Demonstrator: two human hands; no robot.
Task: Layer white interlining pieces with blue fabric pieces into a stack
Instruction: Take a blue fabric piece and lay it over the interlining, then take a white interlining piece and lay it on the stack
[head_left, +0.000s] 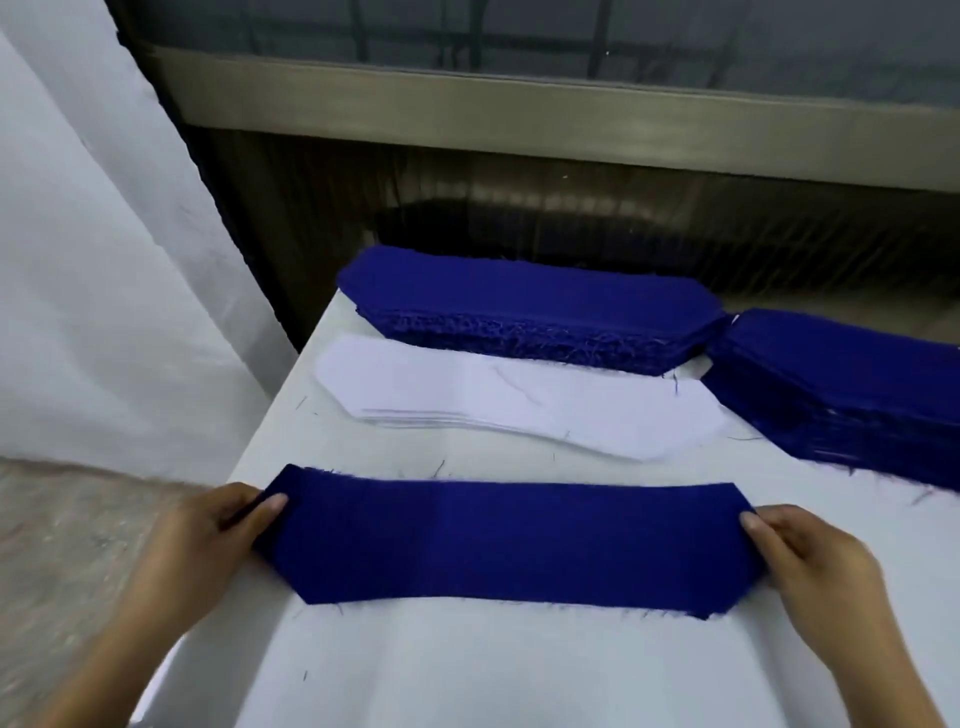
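Note:
A single blue fabric piece (509, 545) lies flat across the near part of the white table (467, 670). My left hand (208, 540) pinches its left end and my right hand (815, 566) pinches its right end. Behind it lies a low stack of white interlining pieces (519, 400). Further back sits a thick stack of blue fabric pieces (530, 306). A second blue stack (852, 384) lies at the right, partly cut off by the frame edge.
The table's left edge runs diagonally from the back to my left forearm, with floor (62, 545) below it. A white cloth (93, 260) hangs at the left. A dark machine with a beige rail (519, 114) stands right behind the table.

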